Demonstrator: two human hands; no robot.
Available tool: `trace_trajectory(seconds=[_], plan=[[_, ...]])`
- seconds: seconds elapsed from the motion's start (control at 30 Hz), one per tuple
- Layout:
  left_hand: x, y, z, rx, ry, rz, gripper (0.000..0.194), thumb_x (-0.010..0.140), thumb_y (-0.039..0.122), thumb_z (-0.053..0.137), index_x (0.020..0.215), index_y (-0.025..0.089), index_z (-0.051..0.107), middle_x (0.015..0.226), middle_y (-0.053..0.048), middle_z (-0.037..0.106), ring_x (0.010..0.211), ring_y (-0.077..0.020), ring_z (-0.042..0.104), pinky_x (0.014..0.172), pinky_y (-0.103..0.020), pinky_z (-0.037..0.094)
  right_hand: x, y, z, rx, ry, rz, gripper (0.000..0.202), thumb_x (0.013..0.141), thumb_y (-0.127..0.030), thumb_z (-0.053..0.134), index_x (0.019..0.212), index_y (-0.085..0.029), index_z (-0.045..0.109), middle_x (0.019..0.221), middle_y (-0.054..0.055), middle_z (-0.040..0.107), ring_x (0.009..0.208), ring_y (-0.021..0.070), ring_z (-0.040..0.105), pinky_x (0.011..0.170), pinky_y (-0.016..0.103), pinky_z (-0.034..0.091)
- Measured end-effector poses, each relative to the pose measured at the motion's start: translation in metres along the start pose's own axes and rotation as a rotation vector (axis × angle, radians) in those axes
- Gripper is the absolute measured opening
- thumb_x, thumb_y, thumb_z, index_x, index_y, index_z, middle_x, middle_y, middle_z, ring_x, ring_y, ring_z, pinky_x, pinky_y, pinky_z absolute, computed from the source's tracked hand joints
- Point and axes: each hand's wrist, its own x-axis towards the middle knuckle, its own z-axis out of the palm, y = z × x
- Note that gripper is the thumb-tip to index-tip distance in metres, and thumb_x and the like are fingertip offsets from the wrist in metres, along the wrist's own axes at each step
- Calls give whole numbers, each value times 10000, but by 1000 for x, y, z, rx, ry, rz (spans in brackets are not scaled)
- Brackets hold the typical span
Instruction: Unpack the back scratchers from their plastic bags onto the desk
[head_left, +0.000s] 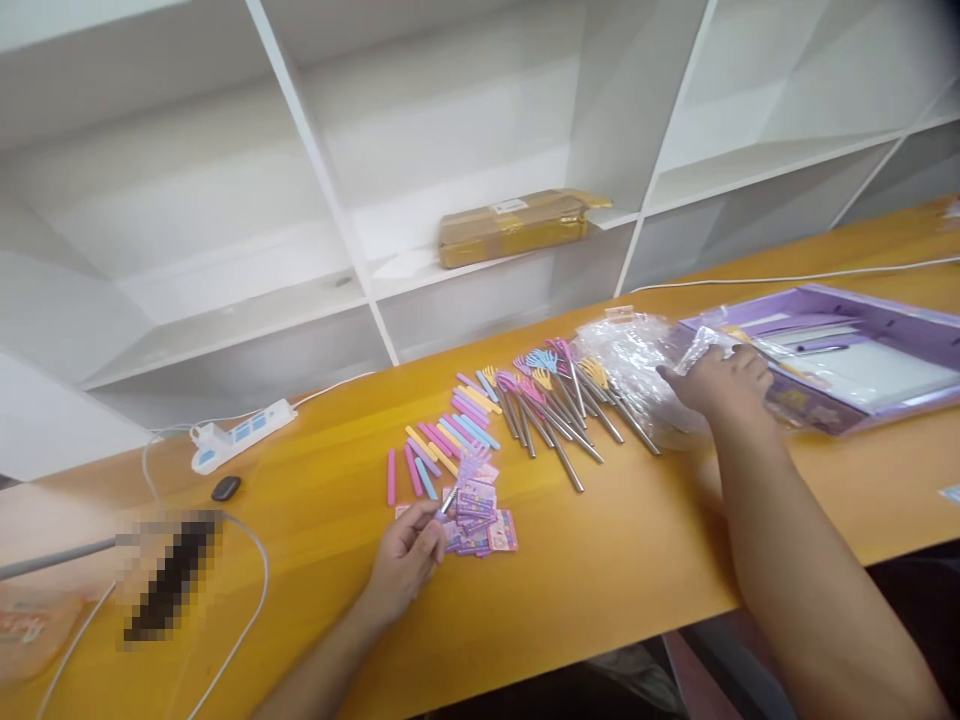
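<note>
In my left hand (409, 555), a purple back scratcher (471, 465) is pinched by its metal shaft, claw pointing up and away. Below its claw lies a pile of small printed cards (476, 515). Colored handle tubes (457, 430) in pink, blue, yellow and purple lie behind the cards. To their right are more back scratchers (551, 395) with hand-shaped heads and metal shafts. My right hand (727, 380) is closed over clear plastic bags (701, 345) beside the purple box; its fingertips are partly hidden. A heap of clear bags (626, 350) spreads to its left.
The open purple box (847, 415) lies at the right on the wooden table (600, 560). A white power strip (244, 435), a small black object (226, 488) and cables are on the left. A taped parcel (514, 230) rests on the white shelf behind.
</note>
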Motion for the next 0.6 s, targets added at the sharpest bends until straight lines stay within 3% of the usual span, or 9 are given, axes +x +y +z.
trace_trajectory(seconds=[0.17, 0.33, 0.47, 0.53, 0.6], plan=[[2, 1, -2, -1, -8, -31, 600, 901, 691, 687, 1215, 188, 593, 638, 94, 544, 356, -23, 277, 382, -176, 198, 5, 20, -6, 63, -12, 155, 954, 981, -625, 549, 1610, 50, 305, 1580, 405, 298, 1490, 449, 255, 1132, 529, 298], [3, 0, 1, 8, -38, -39, 593, 900, 679, 699, 1206, 182, 593, 658, 90, 541, 375, -18, 275, 396, -171, 211, 3, 19, -12, 88, 82, 146, 864, 948, -516, 678, 1528, 63, 408, 1496, 411, 401, 1421, 407, 355, 1079, 461, 339], [3, 3, 2, -6, -62, -37, 567, 912, 661, 701, 1194, 182, 588, 650, 97, 532, 372, -17, 273, 394, -170, 207, 1, 15, -17, 148, 8, 172, 843, 957, -494, 690, 1517, 72, 414, 1452, 419, 475, 1410, 421, 376, 1064, 488, 326], [3, 3, 2, -6, -67, -32, 561, 917, 657, 697, 1196, 184, 586, 652, 97, 533, 372, -16, 270, 394, -170, 203, 1, 17, -22, 203, 6, 158, 757, 965, -416, 691, 1509, 49, 442, 1397, 389, 546, 1355, 403, 443, 1046, 483, 340], [3, 3, 2, 3, -77, -26, 551, 932, 653, 681, 1205, 184, 586, 662, 92, 544, 370, -16, 277, 393, -171, 203, 1, 17, -27, 294, 83, 60, 661, 998, -319, 637, 1538, 2, 431, 1321, 324, 617, 1267, 341, 524, 1031, 446, 373]])
